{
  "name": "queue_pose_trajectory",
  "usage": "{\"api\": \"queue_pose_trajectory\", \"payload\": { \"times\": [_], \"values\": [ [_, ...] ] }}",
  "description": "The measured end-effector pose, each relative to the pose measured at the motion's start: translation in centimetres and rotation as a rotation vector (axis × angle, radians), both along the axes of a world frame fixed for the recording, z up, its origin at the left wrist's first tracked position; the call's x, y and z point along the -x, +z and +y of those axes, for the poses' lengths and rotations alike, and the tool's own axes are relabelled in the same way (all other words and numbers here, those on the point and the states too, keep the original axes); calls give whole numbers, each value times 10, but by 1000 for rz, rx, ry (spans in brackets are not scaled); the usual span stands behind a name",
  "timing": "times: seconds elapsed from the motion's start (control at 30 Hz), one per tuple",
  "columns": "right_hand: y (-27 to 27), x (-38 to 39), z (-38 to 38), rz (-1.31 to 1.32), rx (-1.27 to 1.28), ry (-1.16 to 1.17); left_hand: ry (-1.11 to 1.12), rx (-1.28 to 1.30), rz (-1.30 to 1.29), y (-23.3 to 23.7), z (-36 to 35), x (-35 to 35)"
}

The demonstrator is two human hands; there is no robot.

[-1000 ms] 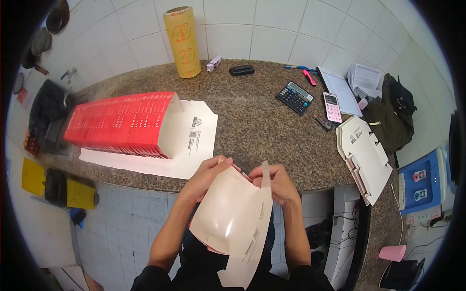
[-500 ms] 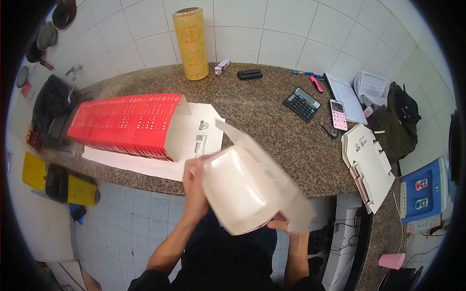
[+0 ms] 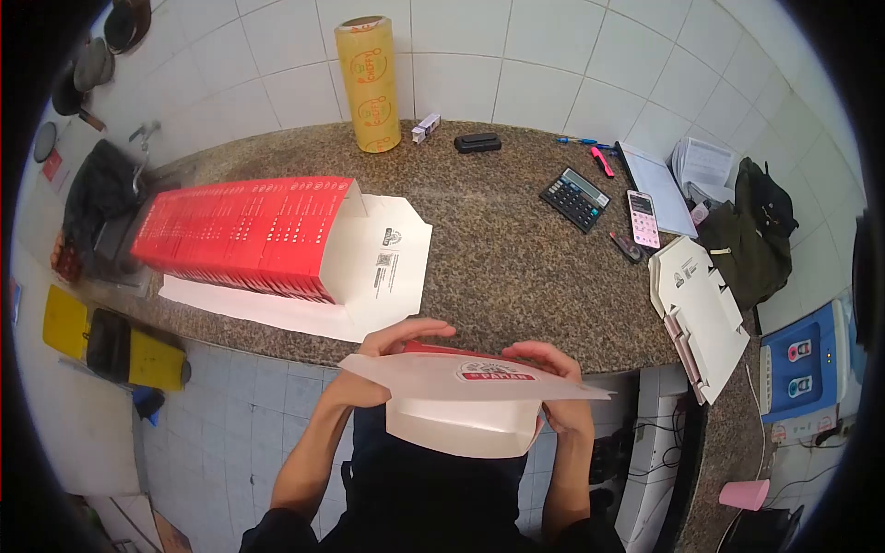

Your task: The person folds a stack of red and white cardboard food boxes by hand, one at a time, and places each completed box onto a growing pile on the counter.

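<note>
A white cardboard takeaway box (image 3: 461,419) with a red outside is held in front of my body at the counter's near edge. Its printed lid flap (image 3: 498,376) lies across the top toward me, slightly tilted. My left hand (image 3: 373,364) grips the box's left side, with fingers stretching over the far edge. On the right side, my right hand (image 3: 562,392) is closed around the box, its fingers bent over the far edge and partly hidden by the flap. Left of the hands, a long nested row of red boxes (image 3: 244,235) lies on the counter, its white lid (image 3: 396,258) spread out.
Flat unfolded boxes (image 3: 705,318) lie at the counter's right. Behind are a calculator (image 3: 573,198), a phone (image 3: 643,218), a notebook (image 3: 656,189), a pink marker (image 3: 602,162), a black case (image 3: 477,143) and an upright cling film roll (image 3: 369,88). A granite counter (image 3: 498,249) carries them.
The box has turned from showing its open inside to standing with its flap folded over the top. Both hands have shifted to its two sides. The nested row stays in place.
</note>
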State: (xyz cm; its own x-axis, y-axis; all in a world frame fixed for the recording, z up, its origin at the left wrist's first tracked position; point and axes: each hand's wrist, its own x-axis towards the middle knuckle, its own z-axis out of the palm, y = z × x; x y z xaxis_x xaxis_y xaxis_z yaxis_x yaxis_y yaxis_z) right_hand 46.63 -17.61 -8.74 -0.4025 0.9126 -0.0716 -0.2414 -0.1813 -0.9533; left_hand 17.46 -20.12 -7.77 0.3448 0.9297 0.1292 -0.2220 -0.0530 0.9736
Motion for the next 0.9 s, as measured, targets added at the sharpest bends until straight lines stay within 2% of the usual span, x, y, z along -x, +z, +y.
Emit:
{"api": "queue_pose_trajectory", "payload": {
  "times": [0.03, 0.07, 0.13, 0.17, 0.23, 0.27, 0.33, 0.4, 0.47, 0.5, 0.53, 0.6, 0.67, 0.73, 0.77, 0.8, 0.87, 0.9],
  "values": [
    [3, -1, 0, 5, 16, 18, 4, -60, 144, 8, -1, 3],
    [4, -1, -1, 4, 16, 13, -1, -60, 144, 7, -1, 7],
    [6, -1, -4, -27, -16, 64, -30, 153, -25, 1, -2, 11],
    [4, -1, -5, -29, -12, 59, -35, 157, -28, 2, -5, 8],
    [-1, 2, -5, -131, -171, 43, 23, 41, 20, 9, -10, 0],
    [0, 2, -4, -133, -171, 38, 19, 40, 20, 6, -11, -1],
    [5, 4, -4, -55, -444, 64, 34, -153, 21, -4, -13, -2],
    [10, 13, -10, -4, -463, 40, 71, -248, -18, -9, -18, -16],
    [21, 15, -13, -84, -528, 70, 271, -391, -142, -18, -22, -22],
    [14, 16, -8, -57, -627, 80, 261, -432, -35, -21, -23, -17],
    [1, 23, -14, 44, -596, -31, 449, -240, -59, -18, -41, -31],
    [5, 42, -36, -3, -14, -375, 798, -19, -99, -8, -48, -54],
    [-5, 37, -35, -47, 16, -343, 762, 78, -59, 5, -42, -44],
    [-15, 33, -34, 84, 156, -398, 796, 170, 2, 20, -35, -38],
    [-11, 36, -34, 291, 95, -512, 841, 158, 26, 24, -30, -33],
    [-7, 35, -31, 292, 93, -508, 845, 156, 25, 29, -25, -25],
    [-1, 24, -26, -337, -886, -910, 810, 204, 121, 43, -12, -8],
    [4, 12, -26, -743, -1301, -941, 700, 125, 128, 56, -3, -1]
  ]
}}
